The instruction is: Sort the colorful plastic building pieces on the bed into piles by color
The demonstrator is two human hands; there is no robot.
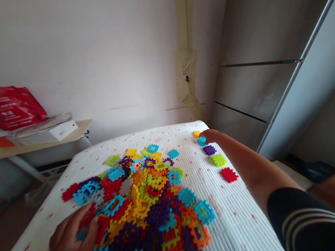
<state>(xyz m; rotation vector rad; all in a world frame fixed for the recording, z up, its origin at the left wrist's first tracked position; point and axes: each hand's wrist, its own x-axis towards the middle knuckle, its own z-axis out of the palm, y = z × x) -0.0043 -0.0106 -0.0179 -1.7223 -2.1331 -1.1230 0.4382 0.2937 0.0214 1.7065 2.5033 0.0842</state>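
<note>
A heap of colourful plastic interlocking tiles (147,205) lies on a white ribbed mattress (227,216). My left hand (69,247) rests flat on the heap's left edge, fingers spread over red and blue tiles. My right hand (210,135) reaches far out to the right edge, fingers curled at a blue tile (201,141). That tile sits in a row with a yellow tile (196,133), a purple tile (209,150), a green tile (218,160) and a red tile (229,174).
A low wooden shelf (35,143) at the left carries a red bag (12,106) and a white box (49,133). A white wall stands behind; a grey wardrobe door (303,84) runs along the right. The mattress edge drops off at the right.
</note>
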